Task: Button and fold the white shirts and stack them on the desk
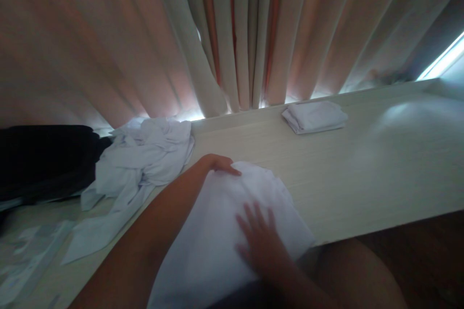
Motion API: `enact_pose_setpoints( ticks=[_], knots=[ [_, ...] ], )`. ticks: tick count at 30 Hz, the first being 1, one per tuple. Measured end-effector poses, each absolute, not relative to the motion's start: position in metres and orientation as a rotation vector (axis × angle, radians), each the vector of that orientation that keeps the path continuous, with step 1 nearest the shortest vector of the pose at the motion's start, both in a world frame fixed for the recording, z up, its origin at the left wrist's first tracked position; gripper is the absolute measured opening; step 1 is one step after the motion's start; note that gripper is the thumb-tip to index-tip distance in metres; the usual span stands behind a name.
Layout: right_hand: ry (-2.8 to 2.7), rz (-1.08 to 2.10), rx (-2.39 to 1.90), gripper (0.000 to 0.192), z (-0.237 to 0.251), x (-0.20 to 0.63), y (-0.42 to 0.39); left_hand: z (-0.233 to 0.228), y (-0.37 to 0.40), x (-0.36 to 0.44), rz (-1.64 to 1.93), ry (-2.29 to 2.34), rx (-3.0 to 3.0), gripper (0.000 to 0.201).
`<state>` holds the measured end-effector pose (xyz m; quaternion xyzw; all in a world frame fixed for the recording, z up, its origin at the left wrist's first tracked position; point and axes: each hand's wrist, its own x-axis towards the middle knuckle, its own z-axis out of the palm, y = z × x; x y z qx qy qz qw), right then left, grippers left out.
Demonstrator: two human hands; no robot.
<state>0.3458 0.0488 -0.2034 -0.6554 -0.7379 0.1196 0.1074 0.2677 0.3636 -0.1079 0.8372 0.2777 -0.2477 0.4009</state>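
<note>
A white cloth lies spread over the near edge of a pale wooden table, hanging toward me. My left hand rests at the cloth's far left edge, fingers curled over it. Flat on the cloth's lower right part lies my right hand, fingers spread apart. A crumpled heap of white garments lies to the left of my left arm. A neatly folded white cloth sits at the table's far edge.
Pink and cream curtains hang close behind the table. A black bag or garment lies at the far left. Plastic-wrapped papers lie at the near left. Bright light shows at the upper right.
</note>
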Motion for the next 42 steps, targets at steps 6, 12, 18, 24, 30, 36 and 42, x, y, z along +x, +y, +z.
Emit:
enact_pose_setpoints(
  ticks=[6,12,18,24,30,36,42],
  knots=[
    [-2.174,0.371,-1.932,0.071,-0.203,0.346,0.050,-0.097,0.355,0.253,-0.598,0.651,1.968,0.054],
    [-2.148,0.372,-1.922,0.070,-0.201,0.345,0.049,-0.103,0.357,0.245,-0.561,0.682,1.921,0.053],
    [-2.146,0.386,-1.947,0.071,-0.201,0.345,0.050,-0.109,0.374,0.230,-0.618,0.700,2.042,0.045],
    [-2.059,0.422,-1.981,0.066,-0.195,0.345,0.052,-0.117,0.362,0.228,-0.436,0.694,2.213,0.056],
    [-1.624,0.183,-2.169,0.042,-0.157,0.402,0.116,-0.120,0.365,0.222,-0.423,0.860,2.348,0.067],
    [-1.447,0.390,-2.447,0.040,-0.158,0.445,0.197,-0.124,0.367,0.204,-0.404,0.867,2.379,0.048],
    [-1.357,0.370,-2.474,0.034,-0.168,0.448,0.210,-0.147,0.364,0.209,-0.184,0.940,2.432,0.041]
  ],
)
